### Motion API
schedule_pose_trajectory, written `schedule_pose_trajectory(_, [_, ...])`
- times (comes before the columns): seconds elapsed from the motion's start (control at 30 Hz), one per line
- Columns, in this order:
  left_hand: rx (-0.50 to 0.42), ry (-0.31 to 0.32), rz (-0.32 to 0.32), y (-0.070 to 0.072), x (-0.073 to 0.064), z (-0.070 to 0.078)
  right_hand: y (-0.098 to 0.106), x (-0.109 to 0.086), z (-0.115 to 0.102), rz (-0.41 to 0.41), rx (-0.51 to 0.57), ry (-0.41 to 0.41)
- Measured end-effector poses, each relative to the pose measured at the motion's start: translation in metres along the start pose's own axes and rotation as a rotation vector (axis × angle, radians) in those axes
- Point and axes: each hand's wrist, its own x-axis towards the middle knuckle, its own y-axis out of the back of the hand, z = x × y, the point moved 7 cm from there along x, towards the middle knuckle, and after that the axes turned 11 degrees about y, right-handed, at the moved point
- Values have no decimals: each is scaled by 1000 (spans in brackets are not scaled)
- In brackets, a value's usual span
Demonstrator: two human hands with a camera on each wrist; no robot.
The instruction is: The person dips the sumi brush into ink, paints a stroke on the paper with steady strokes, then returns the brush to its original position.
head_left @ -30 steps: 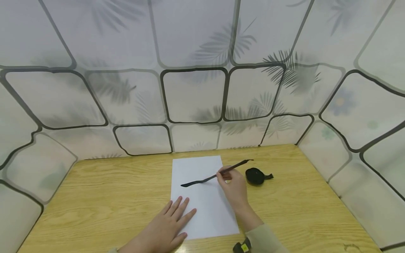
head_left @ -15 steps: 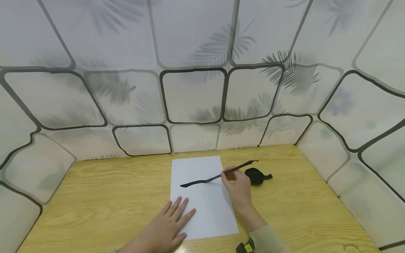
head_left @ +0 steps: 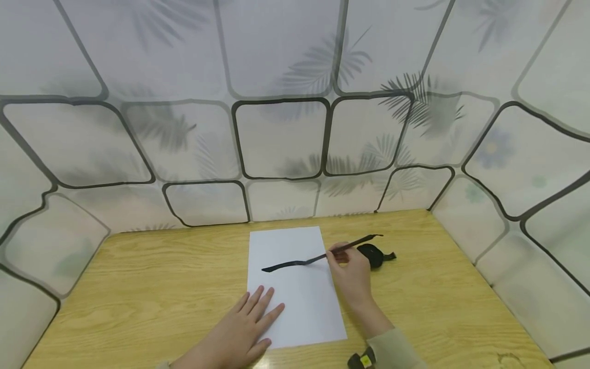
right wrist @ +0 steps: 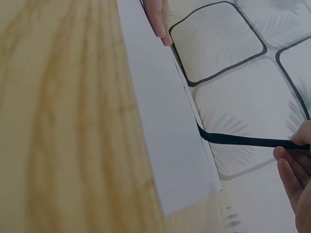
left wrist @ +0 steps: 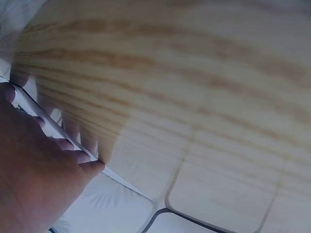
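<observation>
My right grip (head_left: 354, 277) pinched the brush (head_left: 345, 247), thumb and fingers on its shaft. The brush slanted over the paper (head_left: 304, 310), tip touching it and pointing to its left edge, butt toward the worktop's (head_left: 175, 277) far right corner. My left grip (head_left: 246, 328) lay spread over the paper's near left corner.

No text, label, brand, number or sign can be read.
</observation>
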Motion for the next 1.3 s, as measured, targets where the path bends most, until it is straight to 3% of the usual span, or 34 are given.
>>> schedule_pose_trajectory(0.53, [-16,32,-88,5,0,2,6,0,6,-3,5,-5])
schedule_pose_trajectory(0.67, [-16,23,-73,3,1,1,8,0,7,-2,3,-6])
schedule_pose_trajectory(0.9, [-6,-13,7,-2,1,-1,9,0,8,6,4,-7])
schedule_pose_trajectory(1.3, [-37,6,-46,2,1,1,14,-1,9,24,-18,16])
